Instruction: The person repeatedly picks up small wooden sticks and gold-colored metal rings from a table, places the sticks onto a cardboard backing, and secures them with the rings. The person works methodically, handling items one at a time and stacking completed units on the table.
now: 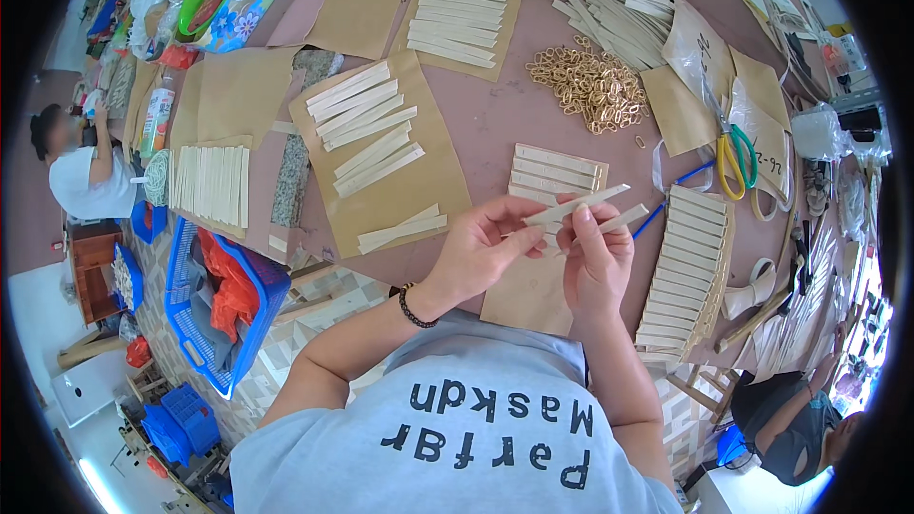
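My left hand (pixel 490 243) is closed, pinching one end of a flat cream strip (pixel 606 194). My right hand (pixel 598 252) is closed too, its thumb pressing against that strip. A second cream strip (pixel 630 215) sticks out from the right fingers. Both hands are above a tan card (pixel 526 290) close to my body, with several cream strips (pixel 557 168) laid in rows across its far part. The hands hide the card's middle. To its right lies another card covered with a column of cream strips (pixel 681 262), with gold along its right edge.
Beyond the hands are a heap of gold oval rings (pixel 595 86) and a pile of loose strips (pixel 624 0). Scissors (pixel 733 148) and a blue pen (pixel 666 200) lie right. Strips rest on brown sheets (pixel 428 171) left. A blue basket (pixel 228 362) stands below the table's left edge. Two people are nearby.
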`<act>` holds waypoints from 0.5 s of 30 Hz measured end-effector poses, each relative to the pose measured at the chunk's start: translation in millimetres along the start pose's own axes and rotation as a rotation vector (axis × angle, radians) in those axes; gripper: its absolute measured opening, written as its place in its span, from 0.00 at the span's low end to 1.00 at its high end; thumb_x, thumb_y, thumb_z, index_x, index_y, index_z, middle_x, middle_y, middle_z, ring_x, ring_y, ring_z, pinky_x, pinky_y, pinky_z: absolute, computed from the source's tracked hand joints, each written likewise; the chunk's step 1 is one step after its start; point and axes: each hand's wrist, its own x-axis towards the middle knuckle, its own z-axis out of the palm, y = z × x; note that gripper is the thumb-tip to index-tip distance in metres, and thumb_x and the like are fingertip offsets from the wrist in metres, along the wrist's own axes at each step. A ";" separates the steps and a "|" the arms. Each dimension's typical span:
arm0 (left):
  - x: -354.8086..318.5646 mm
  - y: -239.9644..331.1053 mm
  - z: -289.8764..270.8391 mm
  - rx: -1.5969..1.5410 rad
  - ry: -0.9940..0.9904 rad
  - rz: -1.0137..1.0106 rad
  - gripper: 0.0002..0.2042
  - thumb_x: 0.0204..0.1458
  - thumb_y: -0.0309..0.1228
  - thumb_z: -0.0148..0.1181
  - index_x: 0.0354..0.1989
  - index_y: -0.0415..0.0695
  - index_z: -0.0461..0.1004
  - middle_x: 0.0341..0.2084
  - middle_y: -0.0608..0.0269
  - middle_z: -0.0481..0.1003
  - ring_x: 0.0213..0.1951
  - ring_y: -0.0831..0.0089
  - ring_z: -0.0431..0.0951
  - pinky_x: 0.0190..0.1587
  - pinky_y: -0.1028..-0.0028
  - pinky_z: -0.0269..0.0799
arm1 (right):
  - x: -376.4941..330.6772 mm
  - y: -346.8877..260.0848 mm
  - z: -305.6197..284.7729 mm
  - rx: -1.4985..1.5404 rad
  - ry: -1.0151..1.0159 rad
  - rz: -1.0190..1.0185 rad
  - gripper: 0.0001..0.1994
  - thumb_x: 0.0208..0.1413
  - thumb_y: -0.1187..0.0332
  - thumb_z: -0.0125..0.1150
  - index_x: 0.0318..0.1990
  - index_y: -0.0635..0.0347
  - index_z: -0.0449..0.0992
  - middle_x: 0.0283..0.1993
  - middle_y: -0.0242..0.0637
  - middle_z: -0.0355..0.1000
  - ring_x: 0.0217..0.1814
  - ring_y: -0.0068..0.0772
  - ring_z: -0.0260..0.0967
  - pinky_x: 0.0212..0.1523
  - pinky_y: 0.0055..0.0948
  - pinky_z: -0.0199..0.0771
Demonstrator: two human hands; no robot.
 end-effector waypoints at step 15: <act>-61.3 -16.4 -19.2 1.223 -0.076 0.581 0.19 0.45 0.32 0.68 0.45 0.39 0.75 0.47 0.55 0.74 0.48 0.57 0.73 0.50 0.61 0.67 | 19.9 -42.3 -11.1 -0.741 -0.422 0.493 0.07 0.61 0.70 0.57 0.38 0.66 0.75 0.28 0.31 0.73 0.32 0.20 0.71 0.34 0.22 0.69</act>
